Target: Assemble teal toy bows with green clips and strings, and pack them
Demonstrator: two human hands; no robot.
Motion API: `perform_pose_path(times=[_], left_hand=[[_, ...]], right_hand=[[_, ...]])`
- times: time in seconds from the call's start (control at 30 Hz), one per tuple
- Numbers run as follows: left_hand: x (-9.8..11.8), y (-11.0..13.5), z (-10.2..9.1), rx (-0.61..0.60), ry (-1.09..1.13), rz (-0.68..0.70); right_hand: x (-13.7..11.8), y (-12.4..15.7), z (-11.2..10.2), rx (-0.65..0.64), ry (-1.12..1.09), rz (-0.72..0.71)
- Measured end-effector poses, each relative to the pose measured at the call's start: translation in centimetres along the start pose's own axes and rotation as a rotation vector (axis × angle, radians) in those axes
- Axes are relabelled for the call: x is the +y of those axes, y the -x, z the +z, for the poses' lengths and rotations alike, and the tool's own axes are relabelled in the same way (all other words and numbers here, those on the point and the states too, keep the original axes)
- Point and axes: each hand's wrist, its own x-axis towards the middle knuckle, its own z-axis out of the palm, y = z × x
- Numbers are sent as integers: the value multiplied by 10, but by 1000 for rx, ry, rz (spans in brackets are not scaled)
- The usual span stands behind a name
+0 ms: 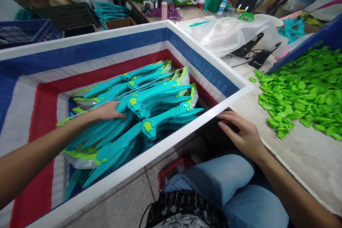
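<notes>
Turquoise toy bows with lime-green trim and white strings lie stacked in a white-rimmed bin [171,142] lined with striped cloth. My left hand [108,110] reaches into the bin, its fingers closed around a limb of one toy bow [157,94]; some of the fingertips are hidden behind it. In front of that one lies another toy bow [160,119] with a green pentagon at its middle. Outside the bin, by its right rim and the table edge, my right hand [242,131] has its fingers stretched out and holds nothing visible.
Many loose lime-green pieces [304,96] spill from a blue container [307,44] over the table on the right. A clear plastic bag [227,35] and a small fan [248,46] lie behind the bin. A pink bottle [164,10] stands beyond its far corner.
</notes>
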Motion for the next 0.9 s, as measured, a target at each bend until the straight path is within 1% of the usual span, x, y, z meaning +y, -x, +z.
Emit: perform_pose_path(times=[0.07, 0.1, 0.2, 0.23, 0.27, 0.33, 0.37, 0.43, 0.5, 0.57, 0.63, 0.77, 0.83, 0.9], left_hand=[[2, 0, -6, -263, -97, -60], [4, -2, -10, -348, -125, -107], [10, -15, -26, -407, -131, -254], [11, -23, -32, -421, -166, -276], [11, -31, -38, -422, -226, -271], [8, -47, -45, -379, -396, -186], [5, -53, -46, -338, -478, -133], [-2, -60, -41, -255, -573, -49], [-7, -59, -30, -223, -608, -30], [-10, -54, -19, -219, -620, -46], [-11, -48, -11, -227, -646, -63], [-13, -42, -10, -268, -764, -29], [-5, -39, -11, -291, -841, -40], [17, -36, -8, -302, -888, -23]], right_hand=[[1, 2, -2, -7, 0, 13], [2, 3, -3, -10, -1, 18], [6, 7, -9, -8, -2, 42], [8, 8, -12, -3, 2, 55], [9, 11, -14, 3, 9, 69], [12, 15, -20, 16, 27, 102], [13, 18, -22, 22, 33, 116], [15, 25, -25, 34, 40, 136], [18, 33, -28, 41, 41, 150], [21, 42, -30, 44, 42, 159], [25, 52, -32, 47, 42, 173], [30, 72, -37, 84, 49, 222], [28, 87, -40, 133, 70, 266], [22, 109, -45, 195, 100, 338]])
